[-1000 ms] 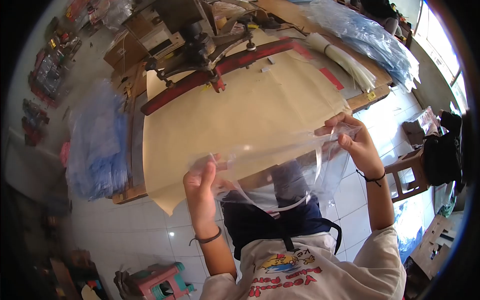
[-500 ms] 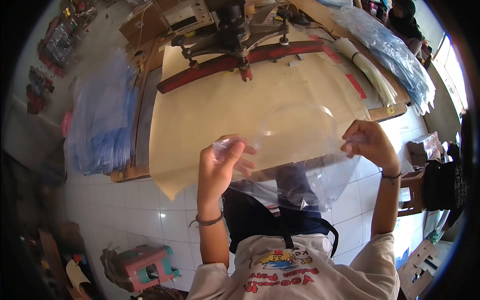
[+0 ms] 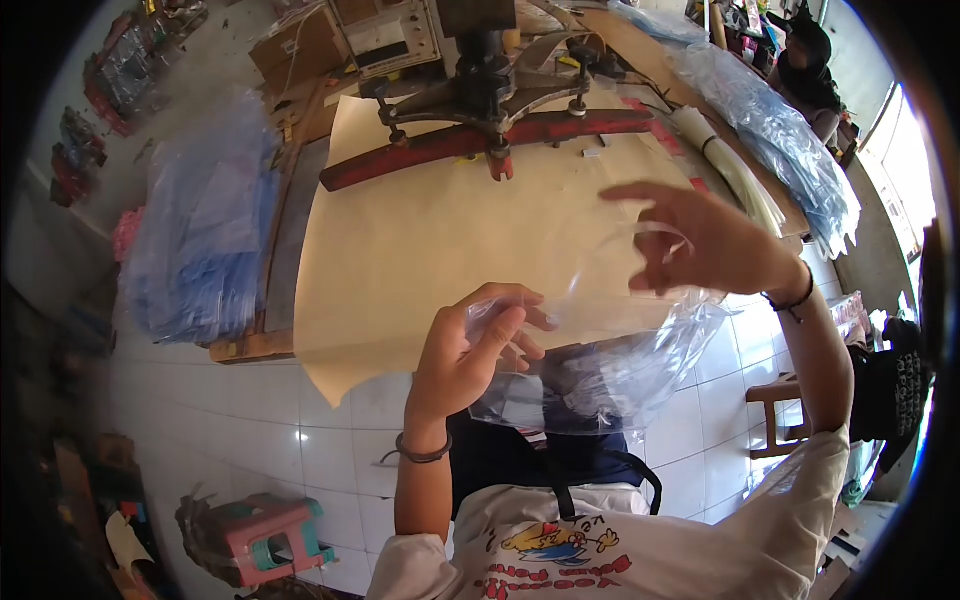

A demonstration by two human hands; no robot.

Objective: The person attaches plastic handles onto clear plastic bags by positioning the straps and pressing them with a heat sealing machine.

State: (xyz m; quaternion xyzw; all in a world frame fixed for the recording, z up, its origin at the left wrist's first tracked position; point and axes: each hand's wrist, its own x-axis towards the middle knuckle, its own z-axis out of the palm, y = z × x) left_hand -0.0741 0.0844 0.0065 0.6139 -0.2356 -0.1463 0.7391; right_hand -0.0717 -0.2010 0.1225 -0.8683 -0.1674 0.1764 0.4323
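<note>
A clear plastic sheet or bag point(image 3: 640, 385) hangs over the front edge of the bench, see-through and creased. My left hand point(image 3: 485, 345) pinches its left part between thumb and fingers. At the right, my right hand point(image 3: 700, 240) is over the bench with its fingers apart, slightly blurred. A narrow clear plastic strip point(image 3: 668, 230) curves beside its fingers; whether the hand touches it I cannot tell. Below both hands lies a large tan sheet point(image 3: 440, 230), covering much of the bench top.
A red press bar point(image 3: 485, 147) on a black metal mount stands over the tan sheet. Blue-tinted plastic point(image 3: 205, 230) hangs at the left. Bundled pale strips point(image 3: 730, 165) and more plastic point(image 3: 775, 130) lie at the right. A pink stool point(image 3: 265, 540) stands on the floor.
My right hand has moved left and up over the bench, its fingers going from a pinch to spread apart. My left hand has shifted slightly right, still gripping the plastic.
</note>
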